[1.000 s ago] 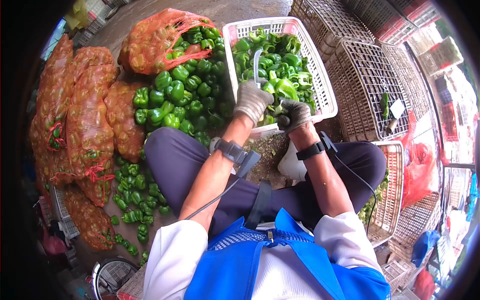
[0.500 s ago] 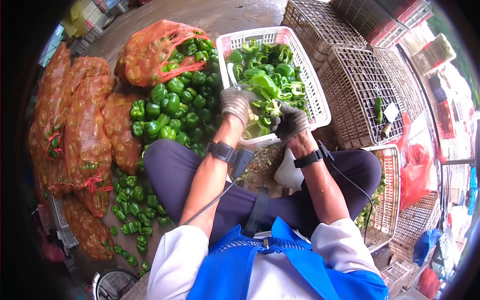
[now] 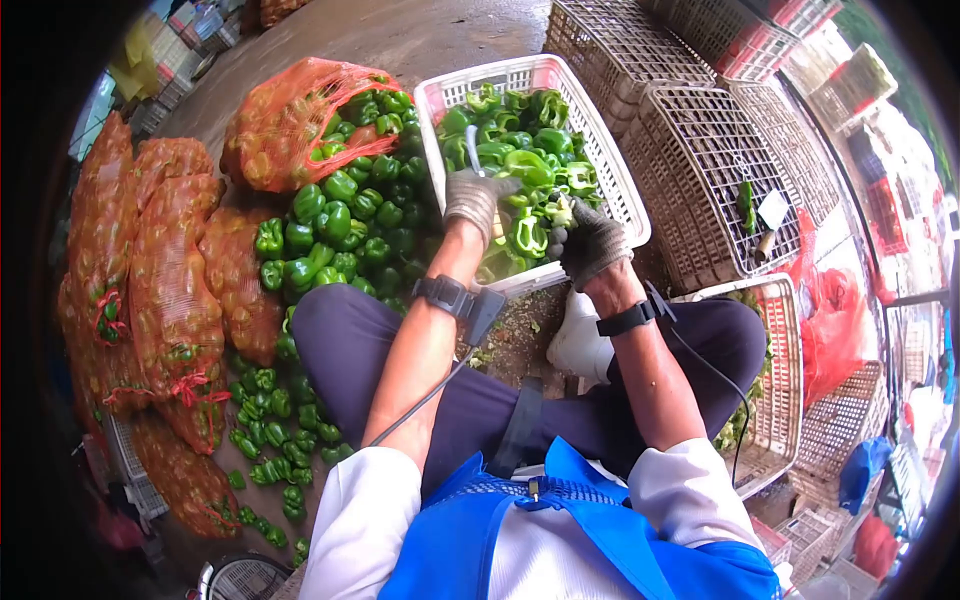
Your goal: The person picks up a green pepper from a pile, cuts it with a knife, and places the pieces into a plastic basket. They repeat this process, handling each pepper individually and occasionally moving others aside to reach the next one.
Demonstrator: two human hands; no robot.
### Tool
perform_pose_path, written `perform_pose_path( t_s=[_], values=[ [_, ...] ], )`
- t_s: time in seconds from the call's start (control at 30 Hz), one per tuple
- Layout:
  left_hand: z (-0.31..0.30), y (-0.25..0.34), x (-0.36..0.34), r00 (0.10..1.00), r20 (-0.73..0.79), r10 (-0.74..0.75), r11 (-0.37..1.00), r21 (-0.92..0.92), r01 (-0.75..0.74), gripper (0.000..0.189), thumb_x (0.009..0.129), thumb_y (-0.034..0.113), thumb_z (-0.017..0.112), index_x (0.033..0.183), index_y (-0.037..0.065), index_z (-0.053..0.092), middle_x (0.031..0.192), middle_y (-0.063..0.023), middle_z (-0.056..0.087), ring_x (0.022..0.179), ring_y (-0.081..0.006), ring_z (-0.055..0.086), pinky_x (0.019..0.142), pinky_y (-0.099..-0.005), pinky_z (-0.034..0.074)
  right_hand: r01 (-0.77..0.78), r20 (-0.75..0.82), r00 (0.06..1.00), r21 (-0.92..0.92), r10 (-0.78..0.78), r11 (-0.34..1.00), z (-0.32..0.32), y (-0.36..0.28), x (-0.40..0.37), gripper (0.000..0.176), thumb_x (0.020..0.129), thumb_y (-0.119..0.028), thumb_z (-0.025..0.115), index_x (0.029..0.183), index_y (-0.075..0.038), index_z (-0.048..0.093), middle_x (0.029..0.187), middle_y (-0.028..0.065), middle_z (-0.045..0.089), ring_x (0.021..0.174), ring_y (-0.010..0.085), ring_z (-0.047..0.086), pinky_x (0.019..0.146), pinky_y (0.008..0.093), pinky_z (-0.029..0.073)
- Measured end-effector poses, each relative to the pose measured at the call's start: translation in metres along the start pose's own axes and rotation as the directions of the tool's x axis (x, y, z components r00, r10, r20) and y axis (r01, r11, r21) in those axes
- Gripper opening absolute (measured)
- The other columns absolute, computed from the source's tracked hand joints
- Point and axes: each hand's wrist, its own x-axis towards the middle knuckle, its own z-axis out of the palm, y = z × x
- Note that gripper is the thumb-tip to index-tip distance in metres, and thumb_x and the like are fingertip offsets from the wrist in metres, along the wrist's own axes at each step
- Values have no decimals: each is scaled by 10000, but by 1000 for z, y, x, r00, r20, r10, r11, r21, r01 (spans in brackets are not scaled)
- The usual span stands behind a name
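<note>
My left hand (image 3: 472, 203), in a grey-brown knit glove, is closed over the near left side of a white basket (image 3: 635, 215). A pale curved blade (image 3: 473, 150), apparently a knife's, rises from this hand; its handle is mostly hidden. Beside the basket's near right corner, my right hand (image 3: 596, 243), also gloved, is curled with dark fingertips. A pale green pepper piece (image 3: 562, 211) shows at those fingers, partly hidden. Cut, hollow green peppers (image 3: 530, 165) fill the basket, and an opened pepper (image 3: 528, 235) lies between my hands.
Whole green peppers (image 3: 345, 220) are heaped left of the basket, beside an orange net sack (image 3: 275, 130). Full net sacks (image 3: 180, 270) line the far left. Stacked crates (image 3: 700, 190) stand at right, and another crate (image 3: 775, 400) is by my right knee.
My right hand has drawn slightly right and down, away from my left hand. The light green pepper held between them has been let go into the basket. The view has shifted a little.
</note>
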Motion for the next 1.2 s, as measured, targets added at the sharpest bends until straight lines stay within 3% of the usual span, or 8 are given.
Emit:
perform_pose_path(
  t_s=[0.17, 0.27, 0.4, 0.57, 0.7, 0.9, 1.07, 1.2],
  values=[
    [5, 32, -27, 988, 142, 62, 993, 89, -75, 339, 693, 134, 814, 922, -25, 622, 753, -97, 660, 546, -155, 593, 492, -290, 484, 85, -14, 996, -101, -87, 991, -2, -3, -4, 296, 947, -171, 481, 1161, 31, 513, 1020, 186, 628, 926, 320, 646, 779, 423, 549],
    [5, 42, -42, 936, 254, 242, 939, 179, -292, 348, 682, 111, 812, 949, -14, 627, 760, -91, 654, 594, -130, 586, 531, -289, 494, 9, 79, 997, -76, -3, 997, 5, -7, -8, 293, 932, -155, 500, 1152, 37, 525, 1046, 190, 625, 889, 309, 653, 750, 401, 555],
    [6, 42, -58, 924, 370, 92, 996, -35, -85, 258, 698, 25, 766, 917, -11, 635, 765, -72, 640, 623, -141, 588, 587, -279, 505, -172, 264, 941, -162, 211, 972, 10, -6, -2, 312, 944, -253, 483, 1080, 20, 548, 887, 126, 632, 679, 225, 604, 571, 322, 481],
    [-6, 33, -59, 967, 222, 128, 978, -190, -86, 178, 698, 20, 769, 843, -6, 669, 722, -35, 644, 628, -125, 592, 566, -268, 490, -147, -65, 989, -323, 134, 935, 18, 2, -11, 443, 956, -466, 452, 908, -36, 546, 661, 113, 572, 459, 197, 488, 444, 324, 407],
    [-22, 40, -68, 979, 171, 110, 980, -183, -78, 174, 715, 56, 766, 851, 2, 671, 719, -36, 644, 601, -130, 593, 540, -268, 496, -156, -53, 988, -286, 147, 945, 20, -1, -13, 491, 897, -532, 540, 902, -41, 544, 663, 108, 572, 452, 186, 475, 418, 296, 392],
    [-33, 45, -87, 961, 243, 134, 989, -93, -115, 170, 747, 81, 749, 872, 8, 661, 743, -39, 645, 589, -122, 604, 508, -257, 514, 207, 123, 978, -619, -167, 758, 34, 17, -26, 256, 900, -287, 622, 857, -36, 596, 620, 51, 583, 408, 144, 510, 377, 267, 398],
    [-39, 43, -91, 923, 248, 294, 946, 61, -318, 175, 742, 31, 741, 892, -5, 658, 768, -41, 655, 629, -109, 611, 561, -246, 522, 200, 90, 977, -709, -195, 676, 38, 28, -27, 206, 877, -214, 652, 786, -30, 630, 567, 26, 542, 387, 110, 475, 326, 241, 344],
    [-40, 42, -99, 928, 236, 287, 957, -111, -267, 209, 747, 9, 732, 942, -17, 663, 802, -53, 668, 661, -113, 620, 602, -240, 526, 166, 9, 978, -628, -206, 760, 39, 39, -30, 163, 891, -198, 624, 802, -61, 614, 559, 12, 521, 374, 107, 451, 293, 247, 302]
  ],
)
